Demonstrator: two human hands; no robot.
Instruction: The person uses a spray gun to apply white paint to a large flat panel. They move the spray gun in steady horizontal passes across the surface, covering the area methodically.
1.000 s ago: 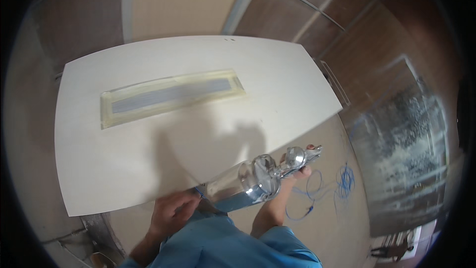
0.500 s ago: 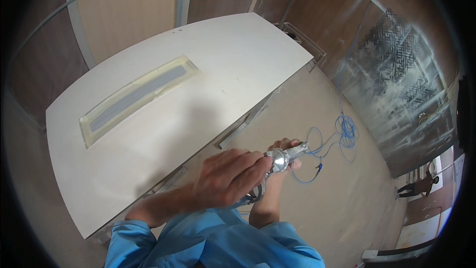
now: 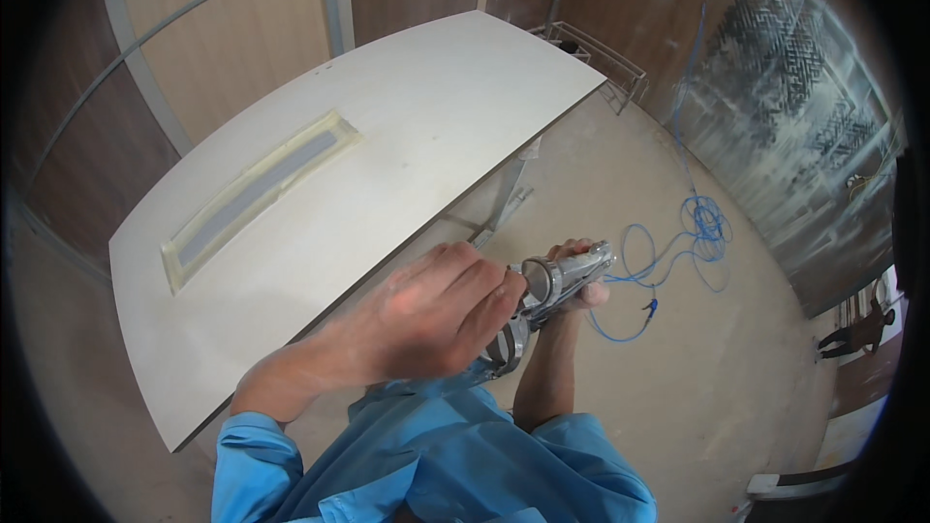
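One spray gun (image 3: 540,278) goes two-handed: my left hand (image 3: 434,308) has risen to its left, hold unclear; my right hand (image 3: 572,249) grips.

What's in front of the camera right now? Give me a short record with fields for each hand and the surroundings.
Right hand: gripping a shiny metal tool
Left hand: fingers bunched at the tool's round part; exact contact unclear
Table: white, ahead and left
On table: gray strip framed by pale tape
Floor: loosely coiled blue hose, right
Background: a person, far right
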